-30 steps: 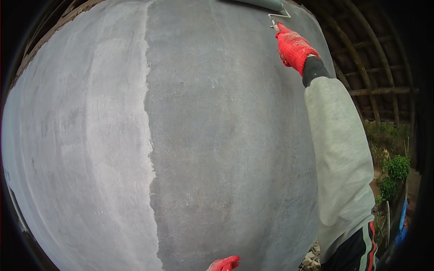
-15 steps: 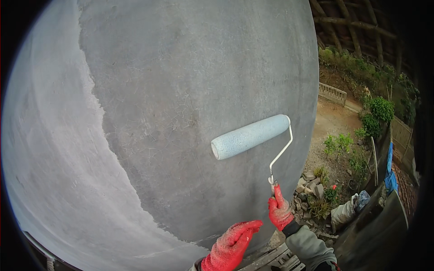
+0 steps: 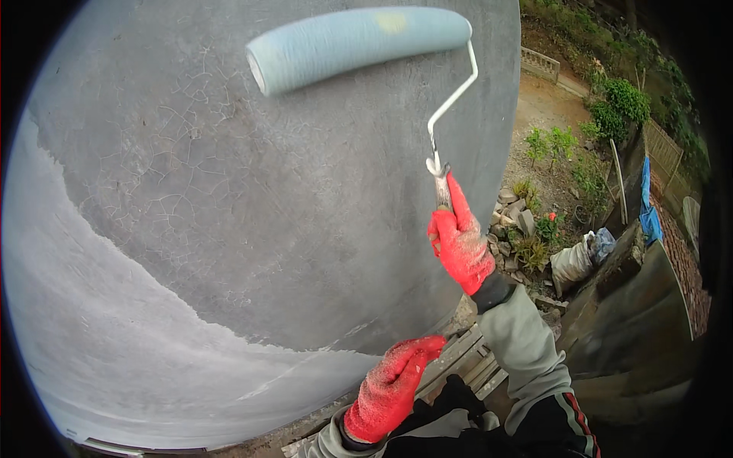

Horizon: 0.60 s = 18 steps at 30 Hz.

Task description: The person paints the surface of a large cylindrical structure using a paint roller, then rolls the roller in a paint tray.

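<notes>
At the far left, a pale grey band (image 3: 153,336) of the wall curves down to the lower edge and runs out of view, bordered by a ragged line. Right of it spreads a darker, cracked area (image 3: 305,221). Across its top lies the paint roller (image 3: 359,47), light blue with 1 yellowish patch, slightly blurred; whether it touches the wall is hard to tell. It is above and well apart from the left hand (image 3: 388,393), red-gloved, whose fingers bend together near the bottom; I cannot tell whether they close on anything. From the roller's right end, a white wire frame (image 3: 452,103) drops to the handle (image 3: 443,195), gripped by the fingers of the red-gloved right hand (image 3: 462,248), 1 finger stretched along it. The glove hides the handle's lower part. Below, between the 2 forearms, dark shapes partly cover wooden slats (image 3: 456,357). Farther right are stones (image 3: 525,221), a whitish sack (image 3: 571,265) and a blue sheet (image 3: 650,217); any print there is too small to read.
</notes>
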{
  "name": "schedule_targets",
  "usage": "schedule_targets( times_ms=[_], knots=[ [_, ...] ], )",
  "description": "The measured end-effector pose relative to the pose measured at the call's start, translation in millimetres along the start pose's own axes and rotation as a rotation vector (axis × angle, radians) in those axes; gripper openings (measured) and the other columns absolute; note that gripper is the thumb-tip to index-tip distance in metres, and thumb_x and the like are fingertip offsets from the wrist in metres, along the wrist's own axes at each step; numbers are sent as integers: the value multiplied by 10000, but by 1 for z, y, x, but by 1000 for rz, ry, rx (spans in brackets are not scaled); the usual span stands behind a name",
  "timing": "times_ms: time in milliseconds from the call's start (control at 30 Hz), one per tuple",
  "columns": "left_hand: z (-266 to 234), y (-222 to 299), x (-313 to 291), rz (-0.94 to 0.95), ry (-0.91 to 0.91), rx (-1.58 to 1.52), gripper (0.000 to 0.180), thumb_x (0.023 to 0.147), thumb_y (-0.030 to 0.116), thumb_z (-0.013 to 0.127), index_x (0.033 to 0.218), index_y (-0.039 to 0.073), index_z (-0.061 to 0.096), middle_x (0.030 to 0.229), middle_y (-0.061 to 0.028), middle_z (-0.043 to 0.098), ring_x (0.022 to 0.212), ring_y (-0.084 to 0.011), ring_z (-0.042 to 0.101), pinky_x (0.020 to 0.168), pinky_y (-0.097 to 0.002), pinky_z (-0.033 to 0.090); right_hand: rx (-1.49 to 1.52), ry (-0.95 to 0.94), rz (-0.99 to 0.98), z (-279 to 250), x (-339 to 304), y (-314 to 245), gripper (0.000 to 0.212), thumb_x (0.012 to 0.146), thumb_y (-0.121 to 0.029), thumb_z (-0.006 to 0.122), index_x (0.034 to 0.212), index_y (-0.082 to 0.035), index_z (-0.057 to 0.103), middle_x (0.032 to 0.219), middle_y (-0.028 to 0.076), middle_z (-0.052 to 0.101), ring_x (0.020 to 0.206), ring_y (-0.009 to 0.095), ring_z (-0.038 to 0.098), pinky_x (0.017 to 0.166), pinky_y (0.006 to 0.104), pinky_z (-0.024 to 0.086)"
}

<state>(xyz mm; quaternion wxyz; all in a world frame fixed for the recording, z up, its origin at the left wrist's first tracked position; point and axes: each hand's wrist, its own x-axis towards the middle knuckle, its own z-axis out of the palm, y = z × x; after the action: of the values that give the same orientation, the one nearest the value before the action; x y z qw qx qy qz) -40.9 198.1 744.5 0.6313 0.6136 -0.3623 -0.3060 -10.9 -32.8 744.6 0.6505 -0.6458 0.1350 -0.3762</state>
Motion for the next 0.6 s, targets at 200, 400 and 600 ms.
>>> schedule_targets(
  times_ms=[200,400,600],
  knots=[
    [30,-30,15,-74,-11,-7,278,1011,119,411,1195,-20,566,1153,-114,598,1040,-198,602,945,-310,441,-260,-48,91,-73,-159,226,605,892,-58,551,1452,-148,340,707,48,556,608,127,525,573,302,457],
    [47,-27,43,31,-77,193,254,997,102,441,1184,12,588,1110,-96,613,1008,-166,606,907,-289,445,-295,-86,83,-58,-97,137,562,875,-77,580,1409,-106,407,831,105,615,655,159,570,606,310,475],
    [62,-36,63,-55,67,26,254,998,103,435,1166,-2,595,1102,-110,621,1016,-180,608,912,-296,446,100,-260,317,-31,6,39,369,902,-160,562,1254,-61,513,715,84,545,619,158,531,597,316,452]
  ],
)
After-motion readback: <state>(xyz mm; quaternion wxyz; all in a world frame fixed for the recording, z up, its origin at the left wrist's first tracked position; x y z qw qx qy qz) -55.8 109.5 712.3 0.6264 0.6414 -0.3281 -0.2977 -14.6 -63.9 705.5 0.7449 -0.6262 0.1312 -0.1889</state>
